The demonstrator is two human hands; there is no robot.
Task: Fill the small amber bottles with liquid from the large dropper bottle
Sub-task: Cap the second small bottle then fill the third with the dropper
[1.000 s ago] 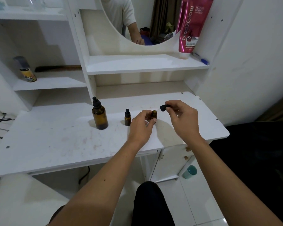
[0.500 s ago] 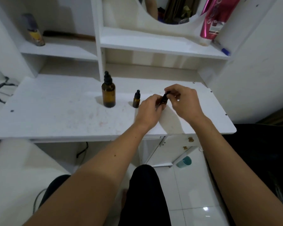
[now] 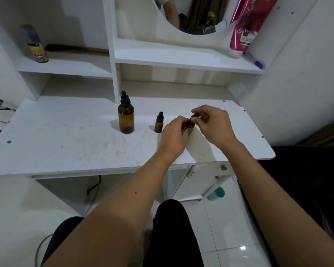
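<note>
The large amber dropper bottle (image 3: 126,117) stands capped on the white desk (image 3: 66,143), left of centre. A small amber bottle (image 3: 159,123) with its black dropper cap stands just to its right. My left hand (image 3: 175,134) grips a second small amber bottle (image 3: 190,124), mostly hidden by my fingers. My right hand (image 3: 212,123) pinches that bottle's black dropper cap (image 3: 194,116), which sits on the bottle's neck.
A pink tube (image 3: 245,26) and a blue pen (image 3: 255,61) rest on the upper shelf, below a round mirror (image 3: 193,14). A spray can (image 3: 36,48) and a brush (image 3: 77,49) occupy the left shelf. A teal cup (image 3: 216,193) lies on the floor below.
My right hand has brought the black cap down from beside the small bottle onto its neck. My left hand has kept its hold on the bottle. The camera has tilted downward.
</note>
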